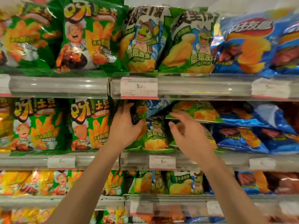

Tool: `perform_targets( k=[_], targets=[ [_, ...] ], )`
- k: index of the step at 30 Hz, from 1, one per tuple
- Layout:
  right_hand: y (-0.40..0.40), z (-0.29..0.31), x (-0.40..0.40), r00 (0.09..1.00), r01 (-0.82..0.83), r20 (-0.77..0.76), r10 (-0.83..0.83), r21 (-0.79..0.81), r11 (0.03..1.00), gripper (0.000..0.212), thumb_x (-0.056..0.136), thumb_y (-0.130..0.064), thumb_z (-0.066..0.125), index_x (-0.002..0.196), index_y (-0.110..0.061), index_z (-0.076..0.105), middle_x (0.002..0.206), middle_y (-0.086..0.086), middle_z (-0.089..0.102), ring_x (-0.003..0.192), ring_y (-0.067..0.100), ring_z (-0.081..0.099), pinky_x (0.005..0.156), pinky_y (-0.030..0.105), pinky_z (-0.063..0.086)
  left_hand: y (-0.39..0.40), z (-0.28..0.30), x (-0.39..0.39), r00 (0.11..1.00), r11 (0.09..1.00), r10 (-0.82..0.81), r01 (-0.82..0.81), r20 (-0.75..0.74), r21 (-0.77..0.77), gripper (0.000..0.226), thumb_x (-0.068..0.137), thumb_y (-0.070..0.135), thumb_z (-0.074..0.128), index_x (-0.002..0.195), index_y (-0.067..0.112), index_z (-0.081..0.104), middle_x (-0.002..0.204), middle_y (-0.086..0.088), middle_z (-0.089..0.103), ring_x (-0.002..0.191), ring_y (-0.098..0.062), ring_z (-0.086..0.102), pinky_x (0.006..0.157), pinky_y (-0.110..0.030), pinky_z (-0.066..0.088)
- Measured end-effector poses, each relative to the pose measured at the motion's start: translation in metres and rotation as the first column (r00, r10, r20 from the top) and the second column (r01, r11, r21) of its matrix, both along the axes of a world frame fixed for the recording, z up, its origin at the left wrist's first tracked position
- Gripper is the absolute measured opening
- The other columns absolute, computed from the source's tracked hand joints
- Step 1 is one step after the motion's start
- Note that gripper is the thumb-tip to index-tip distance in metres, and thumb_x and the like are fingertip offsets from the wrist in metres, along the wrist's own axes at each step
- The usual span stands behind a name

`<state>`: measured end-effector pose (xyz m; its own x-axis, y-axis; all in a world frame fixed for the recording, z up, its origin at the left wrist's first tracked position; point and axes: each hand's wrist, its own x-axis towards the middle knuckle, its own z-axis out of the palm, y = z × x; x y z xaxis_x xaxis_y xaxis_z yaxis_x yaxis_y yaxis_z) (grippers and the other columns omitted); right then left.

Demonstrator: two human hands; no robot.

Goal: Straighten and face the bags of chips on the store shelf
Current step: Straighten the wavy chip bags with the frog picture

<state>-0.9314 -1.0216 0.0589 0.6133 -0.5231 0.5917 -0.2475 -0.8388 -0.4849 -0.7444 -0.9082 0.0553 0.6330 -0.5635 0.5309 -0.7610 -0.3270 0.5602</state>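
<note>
- The green frog-mascot bag [153,135] stands upright on the middle shelf [194,160], print outward, but its top is crumpled and folded down, likely why it is being handled.
- The left hand [124,125] grips that crumpled top corner, fingers curled round the dark folded film; I judge this hold is meant to pull the bag up straight and square its face to the aisle.
- The right hand [186,135] hangs just in front of the neighbouring bag [208,136] of the same kind, fingers spread and loosely bent, holding nothing; whether the fingertips touch the film I cannot tell.
- So the bag sits between the two hands: the left on its upper left corner, the right near its right edge, seemingly ready to steady or tuck that side.
- Above these, a green bag [197,110] lies flat and slanted across the row, with a blue bag [265,117] slumped beside it; both look to need facing next.
- Left of the left hand, the green fries bags [90,125] stand upright and face forward.
- A price tag [162,162] sits on the shelf rail just below the held bag.
</note>
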Motion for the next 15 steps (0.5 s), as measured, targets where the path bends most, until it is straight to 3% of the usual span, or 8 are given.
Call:
perform_targets(
  k=[3,7,11,15],
  targets=[
    [-0.006,-0.001,0.007,0.998,0.053,-0.041,-0.055,-0.055,0.997,0.034,0.100,-0.033,0.053,0.132,-0.022,0.062,0.146,-0.011,0.052,0.104,0.010,0.066,0.098,0.028,0.048,-0.020,-0.001,0.009,0.997,0.996,-0.060,0.058,0.039,0.071,0.080,0.083,0.039,0.078,0.149,0.018,0.036,0.148,-0.012,0.045,0.134,-0.035,0.043,0.107,-0.041,0.038],
    [-0.011,-0.002,0.004,0.992,0.125,0.013,-0.124,-0.100,0.987,0.028,0.098,-0.031,0.055,0.122,-0.023,0.067,0.134,-0.010,0.061,0.091,0.007,0.066,0.086,0.029,0.052,-0.033,-0.003,0.015,0.996,0.994,-0.076,0.072,0.053,0.085,0.074,0.086,0.039,0.075,0.149,0.022,0.038,0.143,-0.008,0.053,0.130,-0.032,0.049,0.103,-0.041,0.043],
    [-0.010,0.000,0.004,0.989,0.144,0.045,-0.141,-0.075,0.987,0.026,0.097,-0.030,0.057,0.120,-0.022,0.067,0.123,-0.009,0.064,0.079,-0.001,0.058,0.074,0.023,0.044,-0.027,-0.002,0.015,0.986,0.997,-0.076,0.078,0.148,-0.011,0.055,0.090,0.035,0.071,0.139,0.018,0.053,0.131,-0.007,0.063,0.121,-0.031,0.057,0.096,-0.040,0.047],
    [-0.007,0.000,0.004,0.992,0.100,0.065,-0.105,0.070,0.993,0.032,0.098,-0.034,0.057,0.128,-0.025,0.062,0.117,-0.010,0.065,0.083,-0.002,0.062,0.080,0.031,0.055,-0.015,-0.003,0.006,0.974,0.983,-0.069,0.103,0.217,-0.150,0.046,0.090,0.036,0.070,0.132,0.020,0.060,0.121,-0.002,0.068,0.112,-0.024,0.060,0.093,-0.034,0.047]
  ],
)
